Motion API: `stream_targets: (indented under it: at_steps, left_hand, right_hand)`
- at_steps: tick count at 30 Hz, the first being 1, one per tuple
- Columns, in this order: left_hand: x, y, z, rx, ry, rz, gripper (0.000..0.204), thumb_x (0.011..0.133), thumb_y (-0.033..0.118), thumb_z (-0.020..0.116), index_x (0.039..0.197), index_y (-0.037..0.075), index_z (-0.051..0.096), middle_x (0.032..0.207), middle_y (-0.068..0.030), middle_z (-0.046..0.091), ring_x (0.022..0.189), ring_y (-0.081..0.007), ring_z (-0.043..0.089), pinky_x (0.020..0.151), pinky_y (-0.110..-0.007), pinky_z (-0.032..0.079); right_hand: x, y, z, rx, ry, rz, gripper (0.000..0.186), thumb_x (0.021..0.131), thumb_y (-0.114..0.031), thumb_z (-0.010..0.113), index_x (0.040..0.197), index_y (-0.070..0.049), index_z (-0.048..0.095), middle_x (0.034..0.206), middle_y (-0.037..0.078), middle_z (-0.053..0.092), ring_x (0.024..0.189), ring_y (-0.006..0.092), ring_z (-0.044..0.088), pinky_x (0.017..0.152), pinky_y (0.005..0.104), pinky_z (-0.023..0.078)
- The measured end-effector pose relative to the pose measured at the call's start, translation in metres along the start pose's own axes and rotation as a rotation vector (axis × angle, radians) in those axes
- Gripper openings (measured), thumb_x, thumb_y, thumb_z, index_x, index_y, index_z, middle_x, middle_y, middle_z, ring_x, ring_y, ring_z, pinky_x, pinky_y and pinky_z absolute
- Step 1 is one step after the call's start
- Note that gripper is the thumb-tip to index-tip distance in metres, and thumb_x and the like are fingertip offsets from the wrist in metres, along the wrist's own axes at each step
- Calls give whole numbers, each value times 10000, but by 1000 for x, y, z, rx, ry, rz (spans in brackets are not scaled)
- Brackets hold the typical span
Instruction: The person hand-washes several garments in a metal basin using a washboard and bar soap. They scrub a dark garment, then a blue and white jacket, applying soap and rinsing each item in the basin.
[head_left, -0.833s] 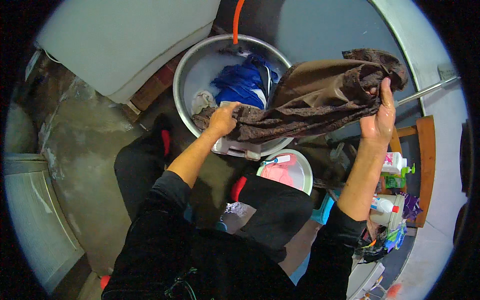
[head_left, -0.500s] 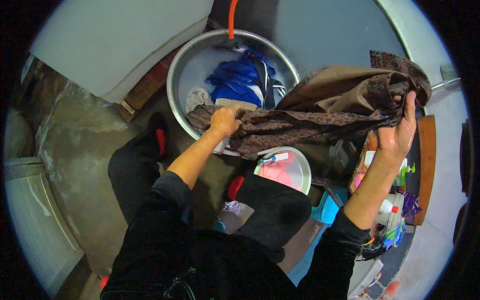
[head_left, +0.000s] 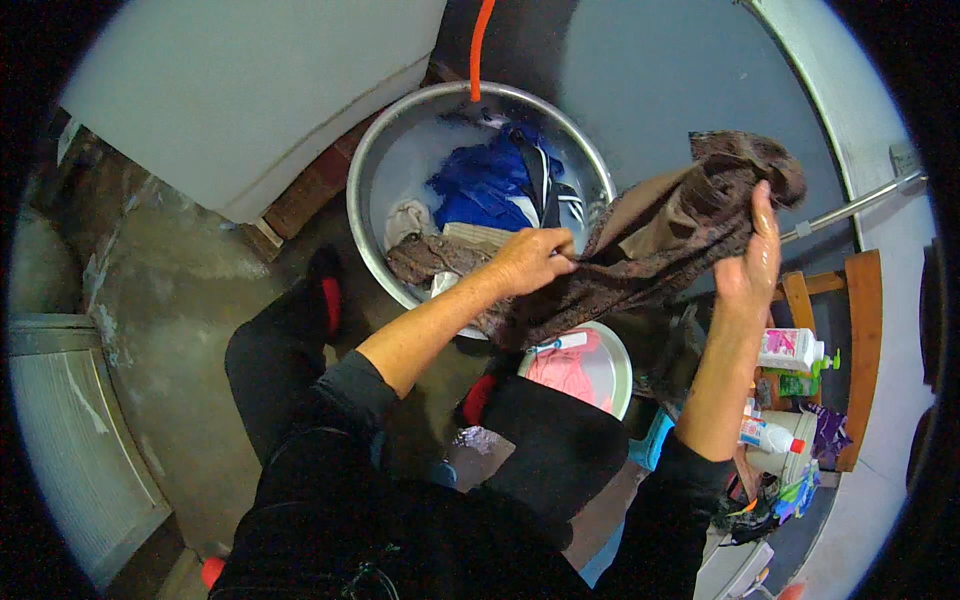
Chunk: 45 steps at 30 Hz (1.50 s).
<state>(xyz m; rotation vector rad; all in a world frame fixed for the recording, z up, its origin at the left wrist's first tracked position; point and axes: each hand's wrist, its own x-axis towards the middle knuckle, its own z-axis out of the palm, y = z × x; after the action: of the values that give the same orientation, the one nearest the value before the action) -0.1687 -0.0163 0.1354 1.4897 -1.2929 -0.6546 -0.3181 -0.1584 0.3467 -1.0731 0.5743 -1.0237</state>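
A brown patterned garment (head_left: 660, 255) is stretched between my hands, partly bunched, its plain brown inner side showing in places. My left hand (head_left: 538, 262) is closed on its middle, above the right rim of a large metal basin (head_left: 360, 215). Raised at the right, my right hand (head_left: 752, 255) grips the bunched far end, and its skin glistens wet. The lower end of the cloth trails back into the basin. Cloudy water there holds blue clothing (head_left: 485, 180) with black and white stripes, and a pale cloth (head_left: 408, 220).
An orange hose (head_left: 480, 50) hangs over the basin's far rim. A smaller white basin (head_left: 622, 375) with pink cloth (head_left: 565, 375) and a brush stands near my knee. To the right are a wooden rack (head_left: 862, 350), bottles (head_left: 790, 348) and a metal bar (head_left: 860, 205).
My left hand has slid right along the garment, closer to the right hand. The right hand has drawn inward and leftward. More bottles show at the right as the view shifts.
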Motion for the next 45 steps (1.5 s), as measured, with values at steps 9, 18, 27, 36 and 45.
stream_targets:
  at_steps: [9,18,27,36,45]
  left_hand:
    - [56,-11,-166,-46,882,-145,193,866,194,590,922,13,555,765,-161,607,714,-274,616,683,-418,480]
    - [-11,-159,-155,277,835,-488,362,811,49,481,1167,17,535,1021,-271,640,899,-418,636,839,-467,489]
    - [-56,-232,-114,696,103,-741,392,755,157,613,1141,98,648,1056,-205,667,1019,-384,630,908,-476,492]
    - [138,-78,-237,428,652,-47,258,810,241,660,943,20,651,912,-208,682,873,-347,662,764,-421,504]
    - [153,-10,-266,297,963,207,189,864,173,576,880,-9,527,722,-76,504,711,-198,480,662,-369,440]
  right_hand:
    - [85,43,95,3,-327,-297,369,927,-191,644,1256,-52,550,1196,96,627,1112,235,594,1005,380,446]
    - [6,255,1,-855,-255,139,715,779,-337,770,1352,-10,494,1246,192,610,1122,256,601,939,365,475]
    - [-129,372,-55,-1620,-431,-57,588,811,-391,690,1327,-152,539,1421,123,439,1350,294,347,1055,483,256]
    - [-129,370,-52,-1644,-406,-108,555,830,-393,661,1312,-145,547,1438,117,426,1371,288,324,1059,491,230]
    - [-125,361,-52,-1618,-403,-34,545,833,-411,652,1291,-127,568,1438,138,436,1374,296,328,1076,491,214]
